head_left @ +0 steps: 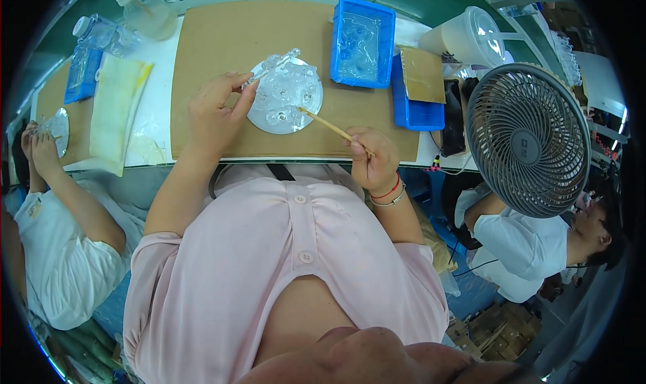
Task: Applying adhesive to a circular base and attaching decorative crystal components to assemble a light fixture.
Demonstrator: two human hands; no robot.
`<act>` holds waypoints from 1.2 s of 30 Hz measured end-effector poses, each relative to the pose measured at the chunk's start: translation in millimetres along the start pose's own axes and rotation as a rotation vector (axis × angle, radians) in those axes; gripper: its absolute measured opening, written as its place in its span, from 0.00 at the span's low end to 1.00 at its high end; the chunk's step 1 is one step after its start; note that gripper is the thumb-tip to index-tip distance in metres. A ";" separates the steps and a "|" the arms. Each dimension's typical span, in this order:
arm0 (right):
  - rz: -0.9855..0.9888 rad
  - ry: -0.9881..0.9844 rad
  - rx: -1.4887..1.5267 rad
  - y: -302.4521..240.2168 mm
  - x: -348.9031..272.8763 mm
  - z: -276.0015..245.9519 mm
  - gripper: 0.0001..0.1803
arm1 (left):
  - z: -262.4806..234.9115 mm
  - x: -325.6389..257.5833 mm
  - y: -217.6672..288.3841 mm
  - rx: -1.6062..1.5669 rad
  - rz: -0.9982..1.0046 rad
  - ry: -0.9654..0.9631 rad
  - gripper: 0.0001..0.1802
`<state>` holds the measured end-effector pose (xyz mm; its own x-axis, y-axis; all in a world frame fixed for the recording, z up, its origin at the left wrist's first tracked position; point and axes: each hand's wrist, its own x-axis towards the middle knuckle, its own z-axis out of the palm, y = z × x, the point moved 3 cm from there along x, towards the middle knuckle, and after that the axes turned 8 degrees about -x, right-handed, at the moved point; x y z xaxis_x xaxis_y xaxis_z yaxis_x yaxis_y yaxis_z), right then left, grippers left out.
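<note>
A round silvery disc carrying several clear plastic pieces lies on a brown cardboard mat. My left hand grips the disc's left edge, thumb and fingers pinching near a clear piece at the top. My right hand holds a thin wooden stick whose tip touches the disc's lower right part. My right wrist carries a red string and a bracelet.
A blue bin with clear parts stands right of the disc, and another blue tray with a cardboard piece beside it. A grey fan sits at the right. Plastic bottles stand far left. Other people work at the left and right.
</note>
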<state>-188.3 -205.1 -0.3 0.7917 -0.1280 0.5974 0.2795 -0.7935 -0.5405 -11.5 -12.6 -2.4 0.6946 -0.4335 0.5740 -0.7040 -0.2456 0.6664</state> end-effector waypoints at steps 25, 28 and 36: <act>0.055 0.059 -0.083 1.5 -8.6 -8.2 0.02 | 0.9 72.6 -12.6 -0.287 0.097 -0.985 0.48; 0.013 0.029 -0.040 -2.3 -8.0 -8.3 0.02 | 0.8 72.2 -11.2 -0.320 0.080 -0.995 0.46; -0.011 0.024 -0.046 -10.2 -4.6 -6.2 0.02 | 3.1 75.9 -10.7 -0.273 0.052 -1.046 0.42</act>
<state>-198.2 -200.1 6.1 0.7753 -0.1332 0.6174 0.2623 -0.8214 -0.5065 48.3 -45.5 32.6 0.1035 -0.9946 0.0003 -0.5821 -0.0603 0.8109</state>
